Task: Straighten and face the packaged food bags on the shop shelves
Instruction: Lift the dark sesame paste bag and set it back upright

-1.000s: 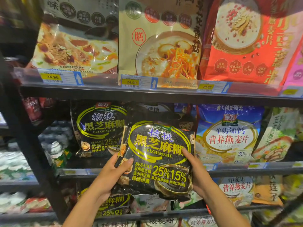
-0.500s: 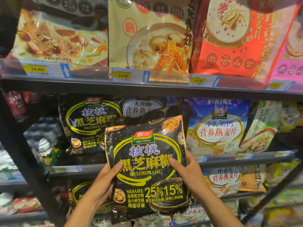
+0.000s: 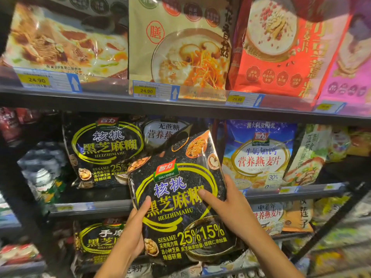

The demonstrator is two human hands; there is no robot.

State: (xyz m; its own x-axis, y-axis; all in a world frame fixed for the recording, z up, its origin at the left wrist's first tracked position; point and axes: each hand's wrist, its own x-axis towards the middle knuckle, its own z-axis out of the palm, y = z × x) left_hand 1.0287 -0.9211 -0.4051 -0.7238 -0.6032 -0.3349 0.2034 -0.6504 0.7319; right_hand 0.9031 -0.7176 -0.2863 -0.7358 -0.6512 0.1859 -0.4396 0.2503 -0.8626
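We hold the black bag (image 3: 180, 199) off the middle shelf (image 3: 90, 206), tilted, left hand (image 3: 132, 233) and right hand (image 3: 230, 207) both closed on its sides. Its twin (image 3: 104, 149) stands faced; ours isn't shelved yet.

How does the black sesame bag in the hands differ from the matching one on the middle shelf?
The held bag is gripped by the left hand and right hand, in front of the shelves; the shelved bag stands at the back of the middle shelf. The held bag tilts, the shelved bag stands nearly straight. Both share the black-and-yellow design and face outward.
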